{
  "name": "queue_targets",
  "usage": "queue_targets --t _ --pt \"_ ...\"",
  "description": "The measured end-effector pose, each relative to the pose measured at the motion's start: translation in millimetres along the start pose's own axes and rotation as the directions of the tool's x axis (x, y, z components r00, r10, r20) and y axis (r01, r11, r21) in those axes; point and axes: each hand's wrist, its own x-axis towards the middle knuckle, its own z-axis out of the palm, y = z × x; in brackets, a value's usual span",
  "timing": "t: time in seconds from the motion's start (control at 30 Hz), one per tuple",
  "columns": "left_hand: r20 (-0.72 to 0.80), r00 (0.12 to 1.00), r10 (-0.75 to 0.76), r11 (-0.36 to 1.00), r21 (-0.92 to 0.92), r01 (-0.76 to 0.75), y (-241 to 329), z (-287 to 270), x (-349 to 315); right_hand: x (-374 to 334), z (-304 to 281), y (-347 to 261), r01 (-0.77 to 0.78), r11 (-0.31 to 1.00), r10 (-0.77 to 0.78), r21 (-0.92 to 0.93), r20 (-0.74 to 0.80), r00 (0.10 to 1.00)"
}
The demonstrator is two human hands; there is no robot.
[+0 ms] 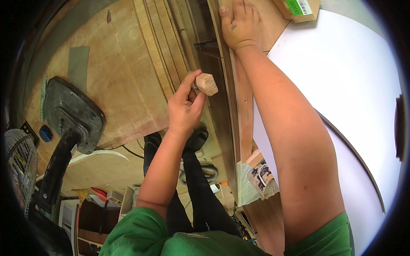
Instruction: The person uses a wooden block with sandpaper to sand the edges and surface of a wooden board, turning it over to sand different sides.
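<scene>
My left hand (184, 106) is closed in a pinch on a small wooden block (206, 84) with angled faces, held in the air left of the bench edge. The block's far side and part of the grip are hidden. My right hand (243, 26) lies flat, palm down, fingers stretched out, on the brown wooden panel (273, 30) at the top. A dark brown board edge (204, 55) runs between the two hands.
A white sheet (354, 64) covers the right side, a brown box (299, 13) with a green label at its far end. Plywood (115, 55) and long wood strips (160, 51) lie left. A fan (19, 166) and its black base (74, 111) stand at far left. A rag (260, 177) hangs below the bench.
</scene>
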Motion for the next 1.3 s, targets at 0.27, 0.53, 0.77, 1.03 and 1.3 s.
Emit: queue_targets --t 0.27,0.53,0.77,1.03,1.3 --pt "0.048 0.999 -0.019 0.577 -0.815 0.050 -8 8 -15 -1 2 -1 0.021 0.999 -0.020 0.026 -0.026 0.999" --pt "-0.176 0.981 0.086 0.897 -0.415 -0.153 -2 0 51 0 1 4 0.042 0.996 -0.038 0.081 -0.050 0.998" --pt "-0.221 0.972 0.084 0.934 -0.322 -0.154 27 16 137 4 16 13 0.054 0.986 -0.032 0.156 -0.139 0.990" --pt "-0.332 0.943 0.030 0.970 -0.217 -0.107 65 17 183 0 8 9 -0.087 0.985 0.091 0.152 -0.017 0.996" --pt "-0.374 0.927 0.014 0.985 -0.153 -0.076 56 34 192 1 10 12 -0.076 0.988 0.080 0.137 -0.022 0.997"
